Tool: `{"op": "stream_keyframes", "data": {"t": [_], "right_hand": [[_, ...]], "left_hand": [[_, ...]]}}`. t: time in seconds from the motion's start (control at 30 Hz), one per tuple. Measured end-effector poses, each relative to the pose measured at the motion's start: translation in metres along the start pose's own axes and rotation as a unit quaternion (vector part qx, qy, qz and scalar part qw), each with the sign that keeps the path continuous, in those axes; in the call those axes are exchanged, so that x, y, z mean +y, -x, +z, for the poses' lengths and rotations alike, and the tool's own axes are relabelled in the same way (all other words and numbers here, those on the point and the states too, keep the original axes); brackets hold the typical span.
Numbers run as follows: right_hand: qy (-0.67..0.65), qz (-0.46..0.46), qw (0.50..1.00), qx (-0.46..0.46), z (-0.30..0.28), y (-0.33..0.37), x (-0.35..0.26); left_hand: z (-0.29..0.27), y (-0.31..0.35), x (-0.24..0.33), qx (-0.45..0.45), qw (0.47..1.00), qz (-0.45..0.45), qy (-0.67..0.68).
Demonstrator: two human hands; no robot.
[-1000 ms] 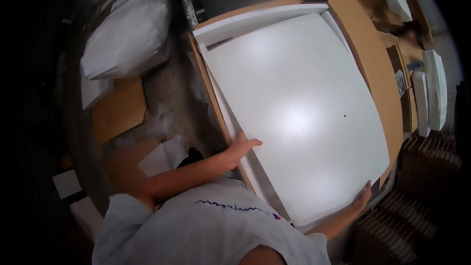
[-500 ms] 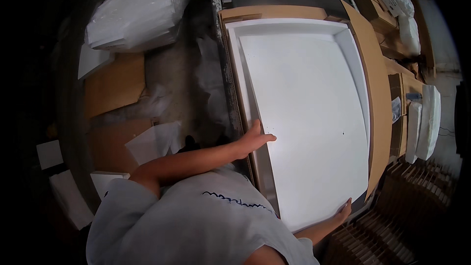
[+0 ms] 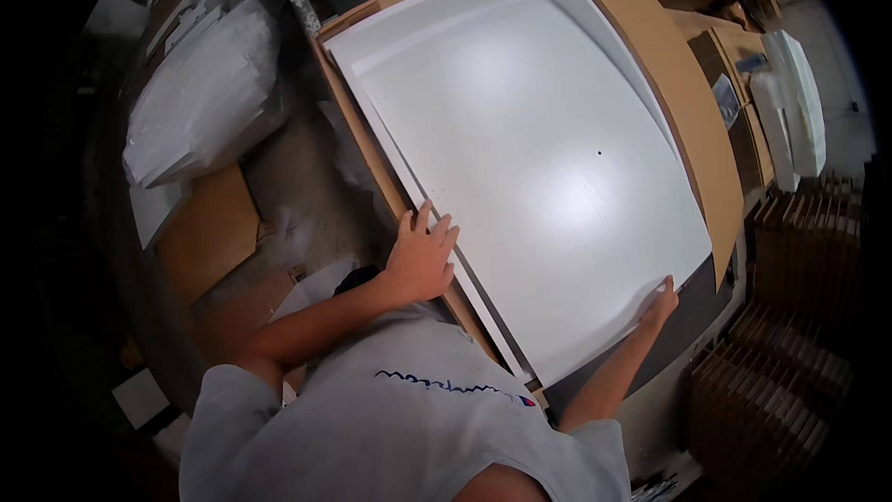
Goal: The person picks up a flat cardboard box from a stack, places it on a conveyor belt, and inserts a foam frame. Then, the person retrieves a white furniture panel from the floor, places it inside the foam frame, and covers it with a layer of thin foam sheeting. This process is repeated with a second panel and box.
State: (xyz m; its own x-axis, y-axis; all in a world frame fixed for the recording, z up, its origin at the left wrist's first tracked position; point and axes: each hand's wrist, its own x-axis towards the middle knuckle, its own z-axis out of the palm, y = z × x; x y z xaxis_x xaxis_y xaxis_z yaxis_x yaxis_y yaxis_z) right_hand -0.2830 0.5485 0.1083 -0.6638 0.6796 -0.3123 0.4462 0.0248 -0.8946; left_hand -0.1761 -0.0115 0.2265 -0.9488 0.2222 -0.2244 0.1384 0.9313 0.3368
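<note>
A large white panel [image 3: 548,177] with a small dark hole in its face lies partly inside a shallow cardboard box [image 3: 664,84]. White raised edging [image 3: 423,28] runs along the box's far, left and right sides. My left hand [image 3: 423,258] rests with fingers spread over the left edging, its fingertips at the panel's left edge. At the near right end, my right hand [image 3: 660,302] grips the panel's edge. Its thumb shows on top, and its other fingers are mostly hidden beneath.
The box lies on a dark flat surface [image 3: 613,372]. Left, on the floor, sit a plastic-wrapped white bundle [image 3: 209,93] and a brown cardboard sheet [image 3: 209,232]. Stacked brown slats [image 3: 762,400] stand at the lower right. White wrapped pieces [image 3: 794,112] lean farther right.
The view has turned, so the box appears tilted leftward. My left hand has shifted from the panel's edge onto the edging, fingers spreading. The right hand still grips the near end.
</note>
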Motion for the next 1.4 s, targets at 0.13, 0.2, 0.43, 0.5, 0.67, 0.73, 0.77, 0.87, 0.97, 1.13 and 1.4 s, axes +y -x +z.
{"op": "stream_keyframes", "data": {"t": [0.13,0.2,0.43,0.5,0.67,0.73,0.77,0.87,0.97,1.13,1.4], "right_hand": [[-0.020,-0.050,0.998,0.021,0.012,0.028,-0.006],[-0.057,-0.026,0.998,0.010,0.015,0.036,-0.018],[0.276,-0.176,0.943,0.059,0.105,0.092,-0.019],[0.345,-0.324,0.879,0.056,0.138,0.117,-0.026],[0.416,-0.389,0.816,-0.098,0.189,0.127,-0.009],[0.419,-0.411,0.801,-0.122,0.195,0.122,0.003],[0.424,-0.410,0.798,-0.127,0.199,0.124,0.004],[0.435,-0.439,0.775,-0.134,0.217,0.129,-0.009],[0.429,-0.485,0.753,-0.119,0.220,0.137,-0.001],[0.447,-0.499,0.733,-0.118,0.219,0.150,0.014],[0.274,-0.030,0.878,-0.390,0.307,0.206,-0.058]], "left_hand": [[0.003,0.002,-0.006,0.027,0.997,0.044,-0.062],[0.002,-0.002,-0.007,0.034,0.996,0.056,-0.068],[-0.015,-0.024,-0.006,0.056,0.997,0.043,-0.039],[-0.011,-0.024,0.000,0.036,0.998,0.043,-0.034],[-0.004,-0.033,0.000,0.036,0.994,0.073,-0.072],[-0.003,-0.036,0.000,0.039,0.997,0.051,-0.036],[-0.004,-0.035,0.000,0.052,0.997,0.052,-0.039],[-0.004,-0.038,-0.016,0.089,0.994,0.063,0.001],[-0.004,-0.032,-0.032,0.117,0.989,0.066,0.057],[0.008,0.023,-0.060,0.342,0.917,0.088,0.185],[0.220,0.266,-0.197,0.247,0.713,-0.418,0.505]]}}
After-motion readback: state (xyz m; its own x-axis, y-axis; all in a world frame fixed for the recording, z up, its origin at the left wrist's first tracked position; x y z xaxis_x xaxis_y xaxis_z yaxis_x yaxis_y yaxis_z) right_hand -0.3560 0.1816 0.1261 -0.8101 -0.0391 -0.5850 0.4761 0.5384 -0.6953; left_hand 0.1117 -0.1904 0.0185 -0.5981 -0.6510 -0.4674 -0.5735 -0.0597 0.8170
